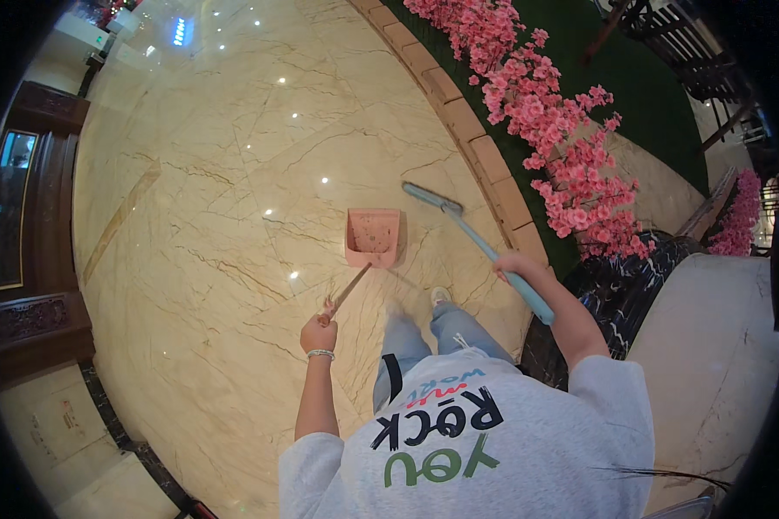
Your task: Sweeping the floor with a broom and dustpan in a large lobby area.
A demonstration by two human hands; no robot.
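Note:
In front of my feet is a pink long-handled dustpan (373, 227), its tray speckled with dark bits of dirt. My left hand (318, 333) is closed round the upper end of its thin handle. A blue-grey broom (474, 235) slants across on the right, with my right hand (518, 266) wrapped round its shaft. The narrow broom head (433, 198) is at or just above the floor, right of the dustpan and apart from it. Whether its bristles touch the floor I cannot tell.
Shiny cream marble floor (208, 216) with brown veins spreads ahead and left. A low tiled kerb (476, 143) curves along the right, edging green turf and pink blossom branches (545, 121). Black marble (614, 285) stands by my right arm. Dark carved wooden panelling (39, 242) lines the left.

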